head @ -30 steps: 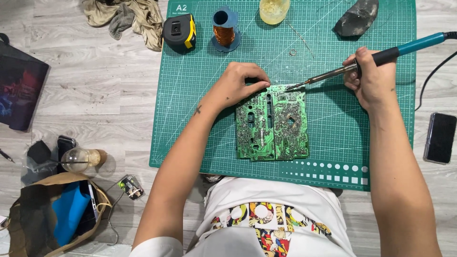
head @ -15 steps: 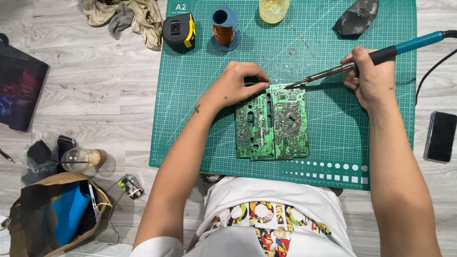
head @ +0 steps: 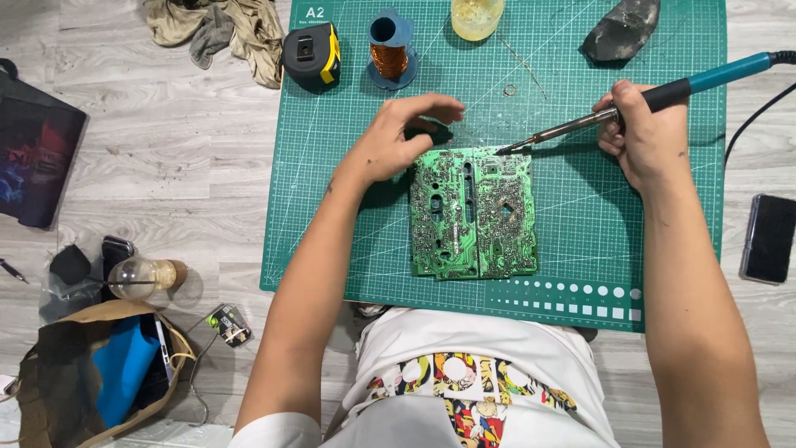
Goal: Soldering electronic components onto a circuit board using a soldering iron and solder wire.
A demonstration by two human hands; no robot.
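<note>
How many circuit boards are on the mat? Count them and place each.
1 for sure: a green circuit board lies mid-mat, between the left hand and the soldering iron tip; a lengthwise seam may mean two.

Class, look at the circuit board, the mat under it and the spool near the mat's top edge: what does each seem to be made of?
Circuit board: rigid green laminate, probably fibreglass, dotted with shiny silver solder.
Mat: matte green, likely flexible vinyl or rubber, with printed white grid lines.
Spool: blue, apparently plastic, wound with glossy copper-coloured wire.
</note>
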